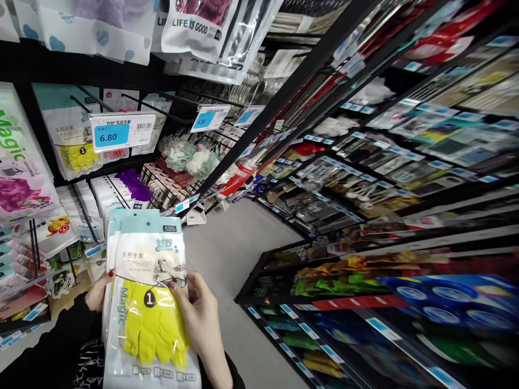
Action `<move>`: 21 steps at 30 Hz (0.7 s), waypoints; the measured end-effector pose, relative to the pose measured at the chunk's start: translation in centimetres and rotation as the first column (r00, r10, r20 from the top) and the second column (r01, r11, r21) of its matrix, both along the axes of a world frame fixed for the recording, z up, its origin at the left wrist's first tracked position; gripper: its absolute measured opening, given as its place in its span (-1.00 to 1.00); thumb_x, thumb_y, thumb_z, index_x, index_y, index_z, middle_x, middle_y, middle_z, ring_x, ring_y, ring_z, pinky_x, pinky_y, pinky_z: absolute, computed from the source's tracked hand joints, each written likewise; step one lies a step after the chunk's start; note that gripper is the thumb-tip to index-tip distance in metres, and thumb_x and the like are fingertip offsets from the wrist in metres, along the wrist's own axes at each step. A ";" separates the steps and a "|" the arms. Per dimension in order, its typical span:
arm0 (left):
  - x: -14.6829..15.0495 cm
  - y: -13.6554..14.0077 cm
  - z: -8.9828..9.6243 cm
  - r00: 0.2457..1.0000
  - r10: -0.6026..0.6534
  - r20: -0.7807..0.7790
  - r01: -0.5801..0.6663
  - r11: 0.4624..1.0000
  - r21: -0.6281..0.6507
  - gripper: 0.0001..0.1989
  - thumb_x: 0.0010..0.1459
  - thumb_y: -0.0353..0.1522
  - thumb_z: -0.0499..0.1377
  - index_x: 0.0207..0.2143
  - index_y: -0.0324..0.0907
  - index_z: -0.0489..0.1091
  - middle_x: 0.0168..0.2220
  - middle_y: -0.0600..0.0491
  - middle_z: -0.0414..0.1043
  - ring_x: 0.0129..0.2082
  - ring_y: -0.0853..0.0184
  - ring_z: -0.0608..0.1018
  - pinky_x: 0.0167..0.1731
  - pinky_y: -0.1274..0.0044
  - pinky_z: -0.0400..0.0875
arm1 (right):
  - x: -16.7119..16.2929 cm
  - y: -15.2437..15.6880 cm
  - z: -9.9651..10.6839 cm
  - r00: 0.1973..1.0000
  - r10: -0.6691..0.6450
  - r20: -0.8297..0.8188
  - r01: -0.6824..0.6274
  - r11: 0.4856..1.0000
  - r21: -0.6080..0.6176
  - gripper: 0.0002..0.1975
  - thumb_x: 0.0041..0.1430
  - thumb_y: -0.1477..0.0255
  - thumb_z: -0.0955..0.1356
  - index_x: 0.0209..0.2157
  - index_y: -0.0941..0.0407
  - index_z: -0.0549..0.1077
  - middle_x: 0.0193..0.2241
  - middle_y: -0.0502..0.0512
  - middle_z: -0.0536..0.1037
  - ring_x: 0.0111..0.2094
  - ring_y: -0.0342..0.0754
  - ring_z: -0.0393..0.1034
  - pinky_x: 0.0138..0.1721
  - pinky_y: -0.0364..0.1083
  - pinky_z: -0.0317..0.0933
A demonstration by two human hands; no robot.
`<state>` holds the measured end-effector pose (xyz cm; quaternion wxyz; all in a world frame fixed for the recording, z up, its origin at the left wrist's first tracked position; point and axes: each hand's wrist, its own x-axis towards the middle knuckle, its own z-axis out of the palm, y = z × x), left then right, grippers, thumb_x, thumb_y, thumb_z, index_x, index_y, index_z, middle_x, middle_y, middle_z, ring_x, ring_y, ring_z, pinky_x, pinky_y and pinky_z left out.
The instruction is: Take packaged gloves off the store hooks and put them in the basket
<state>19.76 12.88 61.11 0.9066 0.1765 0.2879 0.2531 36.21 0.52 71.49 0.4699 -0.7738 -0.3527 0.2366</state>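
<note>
A stack of latex glove packs (156, 324) is held upright in front of me, yellow gloves showing through the front pack's clear window. My right hand (198, 313) grips the stack's right edge, thumb pressed on the front. My left hand (98, 292) closes on the left edge, mostly hidden behind the packs. How many packs are in the stack is hard to make out. On the rack ahead hangs a matching glove pack (73, 132), beside a price tag (124, 133) marked 6.80.
Hanging bags (194, 29) crowd the rack above. A pink-and-white Magic pack (24, 162) hangs at the left, and bath puffs (182, 154) sit further along. Grey aisle floor (243, 237) runs between the racks. Shelves of goods (365, 319) line the right side, blurred toward the edge.
</note>
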 end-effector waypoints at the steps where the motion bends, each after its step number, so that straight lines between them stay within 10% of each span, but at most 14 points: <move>1: 0.0 0.1 0.4 1.000 0.014 -0.012 -0.014 1.000 -0.003 -0.60 -0.22 -0.28 0.35 -0.27 -0.26 0.50 -0.29 -0.12 0.57 -0.15 -0.06 0.52 -0.06 0.21 0.33 | 0.0 -0.1 0.0 0.999 -0.013 -0.049 0.014 0.999 0.030 -0.74 0.10 0.22 0.29 -0.29 0.14 0.32 -0.52 0.00 0.42 -0.58 -0.17 0.14 -0.56 -0.19 0.07; 10: 0.1 0.8 3.1 0.938 0.069 -0.339 -0.125 0.981 -0.147 -0.91 -0.20 -0.52 0.18 -0.58 -0.25 0.49 -0.55 -0.06 0.56 -0.26 -0.02 0.57 -0.23 0.31 0.48 | 3.7 -2.0 2.1 0.828 -0.046 -0.559 0.324 0.853 0.409 -0.76 -0.01 0.32 0.40 -0.31 0.06 0.30 -0.40 -0.01 0.46 -0.49 -0.15 0.34 -0.46 -0.19 0.24; 14: -0.3 1.7 2.5 0.880 0.115 -0.460 -0.199 0.970 -0.139 -0.82 -0.26 -0.58 0.16 -0.53 -0.22 0.47 -0.56 0.01 0.56 -0.27 0.00 0.57 -0.29 0.33 0.53 | 5.6 -3.3 1.3 0.691 0.166 -0.703 0.443 0.672 0.593 -0.72 -0.06 0.32 0.43 -0.27 0.02 0.36 -0.50 -0.11 0.42 -0.67 -0.26 0.20 -0.62 -0.25 0.12; 18: -0.8 2.8 1.0 0.869 -0.043 -0.493 -0.107 0.956 -0.272 -0.52 -0.16 -0.46 0.19 -0.08 -0.15 0.41 -0.35 0.08 0.57 -0.24 0.00 0.54 -0.32 0.31 0.54 | 5.7 -4.0 -0.4 0.614 0.368 -0.698 0.546 0.440 0.713 -0.67 0.01 0.09 0.33 -0.30 0.04 0.34 -0.72 -0.27 0.10 -0.84 -0.36 -0.41 -0.81 -0.23 -0.30; 21: -0.9 3.4 0.2 0.846 -0.072 -0.528 -0.037 0.980 -0.194 -0.24 -0.18 -0.40 0.21 0.16 0.01 0.16 -0.26 0.17 0.51 -0.19 -0.02 0.49 -0.32 0.28 0.54 | 4.9 -4.2 -1.4 0.614 0.453 -0.647 0.554 0.336 0.762 -0.42 -0.09 -0.15 0.23 -0.27 0.07 0.30 -0.74 -0.30 -0.03 -0.84 -0.35 -0.51 -0.80 -0.19 -0.35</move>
